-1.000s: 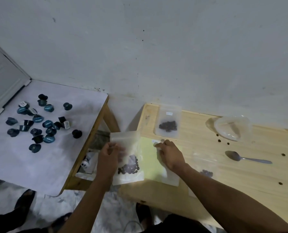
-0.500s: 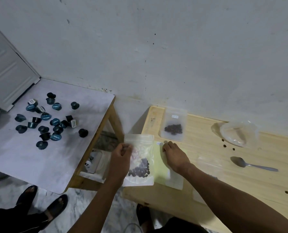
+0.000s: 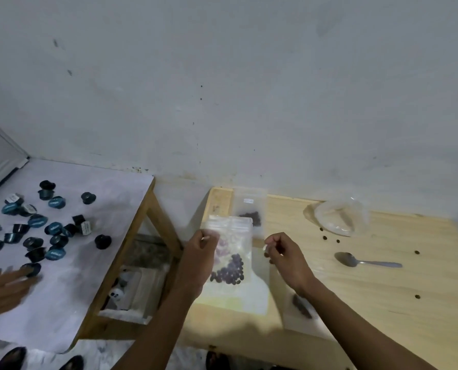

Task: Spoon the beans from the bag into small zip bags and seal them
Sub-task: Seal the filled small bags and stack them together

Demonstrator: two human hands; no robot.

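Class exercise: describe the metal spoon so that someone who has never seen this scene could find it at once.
Start at the pale wooden table on the right. Below the crumpled clear plastic bag near the wall lies the spoon, bowl left, handle right. It is the only metal thing there, amid a few stray beans.

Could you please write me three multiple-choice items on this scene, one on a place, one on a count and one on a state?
1. Where does the spoon lie?
A. On the wooden table, to the right of both hands
B. Inside the held zip bag
C. Among the capsules on the white table

2. How many of the person's hands touch the held zip bag?
A. None
B. One
C. Two

3. What is the right hand doing?
A. Gripping the spoon
B. Curled, apart from the held bag
C. Lying flat on the table

Answers:
1 A: the spoon lies bare on the wood, bowl to the left.
2 B: only the left hand grips the bag, at its left edge.
3 B: its fingers curl beside the bag, clear of it.
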